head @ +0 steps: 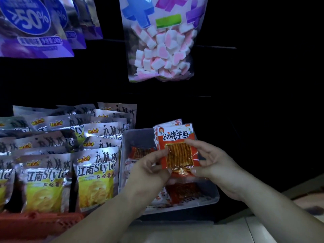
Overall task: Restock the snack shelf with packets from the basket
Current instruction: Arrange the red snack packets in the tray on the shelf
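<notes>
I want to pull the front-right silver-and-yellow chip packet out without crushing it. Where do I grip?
Pinch the chip packet by its flat top seal, coming from above: it stands upright, hemmed by neighbours, so that edge looks most reachable.

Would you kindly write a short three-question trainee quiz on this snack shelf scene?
1. True or false: the left hand and the right hand both hold the stack of red packets.
2. What hangs above the clear plastic bin? A) marshmallow bag B) bottle C) can
3. Fill in: the silver potato chip packets stand to the ___ of the bin.
Key: 1 true; 2 A; 3 left.
</notes>
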The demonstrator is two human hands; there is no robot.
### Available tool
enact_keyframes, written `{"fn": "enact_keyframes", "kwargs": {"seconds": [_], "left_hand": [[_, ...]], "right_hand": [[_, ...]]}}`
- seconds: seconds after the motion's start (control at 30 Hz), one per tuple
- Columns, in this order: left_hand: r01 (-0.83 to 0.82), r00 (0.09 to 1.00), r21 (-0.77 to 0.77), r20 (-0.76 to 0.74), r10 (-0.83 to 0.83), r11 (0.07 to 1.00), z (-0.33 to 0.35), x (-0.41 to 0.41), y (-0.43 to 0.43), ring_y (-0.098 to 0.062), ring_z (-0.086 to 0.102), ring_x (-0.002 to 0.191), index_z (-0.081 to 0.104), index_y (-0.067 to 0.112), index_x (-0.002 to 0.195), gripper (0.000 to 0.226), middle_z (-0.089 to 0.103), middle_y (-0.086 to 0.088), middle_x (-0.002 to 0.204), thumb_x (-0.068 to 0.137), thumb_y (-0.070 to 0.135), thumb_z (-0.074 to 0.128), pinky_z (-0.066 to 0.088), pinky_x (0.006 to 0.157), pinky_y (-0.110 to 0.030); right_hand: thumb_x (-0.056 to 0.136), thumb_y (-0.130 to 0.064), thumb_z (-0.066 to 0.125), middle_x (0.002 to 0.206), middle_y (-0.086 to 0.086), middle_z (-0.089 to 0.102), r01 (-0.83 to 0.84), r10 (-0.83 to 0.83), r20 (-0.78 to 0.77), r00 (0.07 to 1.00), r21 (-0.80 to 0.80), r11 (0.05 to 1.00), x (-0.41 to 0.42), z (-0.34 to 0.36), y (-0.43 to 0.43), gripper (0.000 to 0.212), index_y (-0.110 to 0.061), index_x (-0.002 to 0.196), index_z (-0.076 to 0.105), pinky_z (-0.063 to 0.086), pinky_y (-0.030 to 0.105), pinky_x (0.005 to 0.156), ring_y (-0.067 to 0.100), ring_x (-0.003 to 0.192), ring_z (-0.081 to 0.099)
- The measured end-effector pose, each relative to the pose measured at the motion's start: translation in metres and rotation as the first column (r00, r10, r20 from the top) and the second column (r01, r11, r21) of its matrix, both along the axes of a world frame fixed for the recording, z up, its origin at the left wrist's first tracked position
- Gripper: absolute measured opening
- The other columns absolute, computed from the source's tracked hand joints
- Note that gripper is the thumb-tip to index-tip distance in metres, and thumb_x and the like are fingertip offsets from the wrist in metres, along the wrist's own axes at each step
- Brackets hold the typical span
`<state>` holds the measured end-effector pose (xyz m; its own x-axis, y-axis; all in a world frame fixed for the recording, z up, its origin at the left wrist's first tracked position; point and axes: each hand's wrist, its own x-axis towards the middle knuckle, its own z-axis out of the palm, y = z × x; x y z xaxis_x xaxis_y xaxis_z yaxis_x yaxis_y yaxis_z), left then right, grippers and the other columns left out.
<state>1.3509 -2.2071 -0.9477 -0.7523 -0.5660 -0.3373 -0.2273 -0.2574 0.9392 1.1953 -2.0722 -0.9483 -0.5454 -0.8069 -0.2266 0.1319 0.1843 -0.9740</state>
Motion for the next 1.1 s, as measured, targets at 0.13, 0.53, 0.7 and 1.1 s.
{"fn": "enact_keyframes", "kwargs": {"seconds": [0.13,0.53,0.7,1.1], "left_hand": [[0.063,0.997,0.049,-0.043,-0.061,0.997,-0.008,0.002,-0.002,-0.02,0.075,0.102,0.049,0.02,0.146,0.065,0.078,-0.006,0.108,0.091,-0.006,0.07,0.061,0.092,-0.036],[-0.012,0.999,-0.367,-0.04,-0.003,0.93,-0.004,-0.005,0.007,0.009,0.063,0.107,0.055,0.047,0.133,0.05,0.064,0.02,0.123,0.092,0.029,0.075,0.056,0.086,-0.018],[-0.084,0.99,-0.102,-0.118,0.072,0.991,-0.006,-0.004,0.003,-0.015,0.073,0.102,0.059,0.029,0.129,0.051,0.075,0.007,0.117,0.093,-0.007,0.064,0.061,0.089,-0.046],[0.054,0.997,-0.017,-0.047,-0.055,0.998,-0.009,-0.001,0.002,-0.022,0.077,0.089,0.065,0.033,0.128,0.058,0.079,-0.004,0.099,0.086,-0.007,0.073,0.064,0.074,-0.04]], "right_hand": [[0.089,0.019,0.064,0.144,-0.008,0.058,0.043,-0.043,-0.016,0.999,-0.009,0.999,0.001,-0.005,0.003,0.074,-0.038,0.137,0.062,0.063,0.04,0.08,0.025,0.12,0.066],[0.084,0.023,0.051,0.135,-0.007,0.068,-0.143,0.143,-0.013,0.99,-0.013,0.99,0.023,-0.002,-0.006,0.089,-0.046,0.141,0.054,0.057,0.032,0.085,0.013,0.118,0.068],[0.093,-0.012,0.072,0.127,-0.004,0.068,0.133,-0.133,-0.107,0.985,-0.006,0.991,0.018,-0.001,-0.01,0.047,-0.053,0.117,0.069,0.058,0.036,0.084,0.016,0.107,0.071],[0.093,0.013,0.061,0.106,0.007,0.079,0.168,-0.166,0.045,0.985,-0.049,0.985,0.005,0.004,-0.001,0.05,-0.027,0.124,0.064,0.062,0.033,0.073,0.022,0.097,0.076]]}}
